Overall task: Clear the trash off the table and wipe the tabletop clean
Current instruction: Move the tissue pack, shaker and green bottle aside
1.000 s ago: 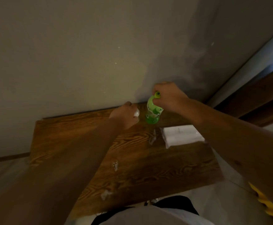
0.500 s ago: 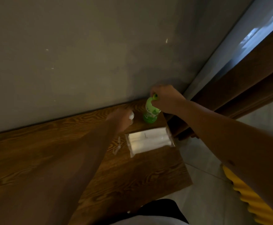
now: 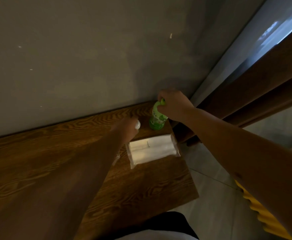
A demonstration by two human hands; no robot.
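A right hand [image 3: 173, 105] grips a green bottle [image 3: 157, 118] on a wooden table [image 3: 37, 153]; the left hand [image 3: 127, 128] clutches something white

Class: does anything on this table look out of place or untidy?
Yes. A clear scrap lies loose on the wooden table beside the tissue pack, which lies askew to the table's edge. Nothing looks spilled.

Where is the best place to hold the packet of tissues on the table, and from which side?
Probably pinch the packet of tissues by its near long edge, coming from above. It lies flat on the table, so there is nothing to wrap around, and the green bottle stands just behind it.
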